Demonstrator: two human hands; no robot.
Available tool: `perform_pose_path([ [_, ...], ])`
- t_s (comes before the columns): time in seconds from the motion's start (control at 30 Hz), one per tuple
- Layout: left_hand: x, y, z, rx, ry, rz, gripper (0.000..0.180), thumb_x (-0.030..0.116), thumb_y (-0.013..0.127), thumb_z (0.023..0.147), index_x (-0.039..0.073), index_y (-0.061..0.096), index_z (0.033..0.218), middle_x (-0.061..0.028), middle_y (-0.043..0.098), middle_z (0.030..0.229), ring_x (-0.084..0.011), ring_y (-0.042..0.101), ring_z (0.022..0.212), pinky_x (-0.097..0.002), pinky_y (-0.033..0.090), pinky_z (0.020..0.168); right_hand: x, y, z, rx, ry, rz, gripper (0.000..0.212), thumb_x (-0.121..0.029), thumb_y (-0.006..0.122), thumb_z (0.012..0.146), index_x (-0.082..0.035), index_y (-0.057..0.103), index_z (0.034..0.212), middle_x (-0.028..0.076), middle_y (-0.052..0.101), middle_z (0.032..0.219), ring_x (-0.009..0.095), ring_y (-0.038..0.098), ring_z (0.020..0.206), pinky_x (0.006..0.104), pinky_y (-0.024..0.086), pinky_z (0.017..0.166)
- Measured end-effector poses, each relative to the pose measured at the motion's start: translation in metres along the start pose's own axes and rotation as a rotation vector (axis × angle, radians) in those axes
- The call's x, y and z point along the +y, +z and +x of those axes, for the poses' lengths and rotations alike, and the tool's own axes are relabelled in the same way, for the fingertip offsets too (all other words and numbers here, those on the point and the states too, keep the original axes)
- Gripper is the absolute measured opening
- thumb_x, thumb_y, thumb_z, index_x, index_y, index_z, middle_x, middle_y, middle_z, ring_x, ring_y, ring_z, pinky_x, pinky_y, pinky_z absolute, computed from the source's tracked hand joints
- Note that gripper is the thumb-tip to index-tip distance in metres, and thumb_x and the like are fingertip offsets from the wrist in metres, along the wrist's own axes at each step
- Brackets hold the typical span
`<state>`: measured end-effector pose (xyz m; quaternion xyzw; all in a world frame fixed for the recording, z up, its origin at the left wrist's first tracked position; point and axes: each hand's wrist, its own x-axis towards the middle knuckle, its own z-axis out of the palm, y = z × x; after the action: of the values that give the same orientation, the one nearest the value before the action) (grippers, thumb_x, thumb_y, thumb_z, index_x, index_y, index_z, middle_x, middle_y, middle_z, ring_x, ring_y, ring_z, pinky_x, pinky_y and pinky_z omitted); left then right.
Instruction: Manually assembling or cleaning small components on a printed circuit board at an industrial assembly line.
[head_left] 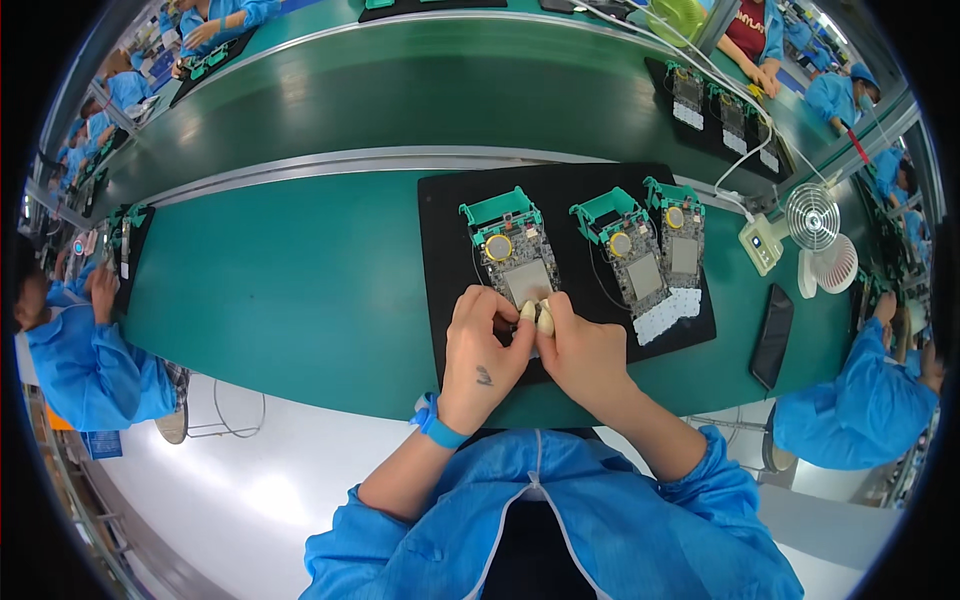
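Note:
Over the near end of the leftmost circuit board, my two hands meet with thumbs and fingertips pinched close together. My left hand is closed, and so is my right hand. Pale finger cots cover the thumb tips. Between the tips shows something small and dark, too hidden to name. The board lies flat, with a green plastic bracket at its far end, a round yellow-rimmed part and a grey square plate. My hands cover its near edge.
Two similar boards lie to the right on the same black mat, with white bubbled pieces at their near ends. Farther right are a black phone, a small fan and a cabled beige device. Co-workers sit on both sides.

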<state>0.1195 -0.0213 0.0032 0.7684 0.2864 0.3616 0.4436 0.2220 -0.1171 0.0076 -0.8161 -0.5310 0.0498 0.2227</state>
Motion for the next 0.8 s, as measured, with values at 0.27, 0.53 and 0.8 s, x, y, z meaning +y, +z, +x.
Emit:
perform_pose_path([
  [0.27, -0.002, -0.046, 0.047, 0.014, 0.318, 0.445, 0.032, -0.001, 0.059, 0.080, -0.001, 0.052, 0.111, -0.0184, 0.054, 0.115, -0.0356, 0.051, 0.111, -0.0427, 0.041, 0.097, 0.033, -0.015, -0.006, 0.080, 0.068, 0.536, 0.011, -0.002, 0.050, 0.087, -0.001, 0.048, 0.098, 0.008, 0.064, 0.086, 0.012, 0.063, 0.078, 0.0253, 0.050, 0.067],
  [0.53, 0.002, -0.054, 0.080, -0.364, 0.526, 0.340, 0.035, 0.004, 0.066, 0.071, 0.001, 0.057, 0.105, -0.0166, 0.054, 0.112, -0.0377, 0.049, 0.115, -0.0438, 0.039, 0.100, 0.023, -0.027, 0.023, 0.046, 0.007, 0.832, 0.016, -0.003, 0.048, 0.092, -0.001, 0.041, 0.106, 0.011, 0.062, 0.097, 0.015, 0.063, 0.084, 0.0272, 0.051, 0.075],
  [0.8, 0.013, -0.021, 0.047, 0.028, 0.365, 0.374, 0.043, 0.004, 0.070, 0.065, -0.004, 0.059, 0.106, -0.0156, 0.053, 0.100, -0.0342, 0.048, 0.095, -0.0396, 0.045, 0.079, -0.005, -0.048, 0.051, 0.150, -0.253, 0.306, 0.021, -0.004, 0.065, 0.078, -0.006, 0.058, 0.097, 0.006, 0.055, 0.087, 0.020, 0.060, 0.069, 0.0291, 0.047, 0.057],
])
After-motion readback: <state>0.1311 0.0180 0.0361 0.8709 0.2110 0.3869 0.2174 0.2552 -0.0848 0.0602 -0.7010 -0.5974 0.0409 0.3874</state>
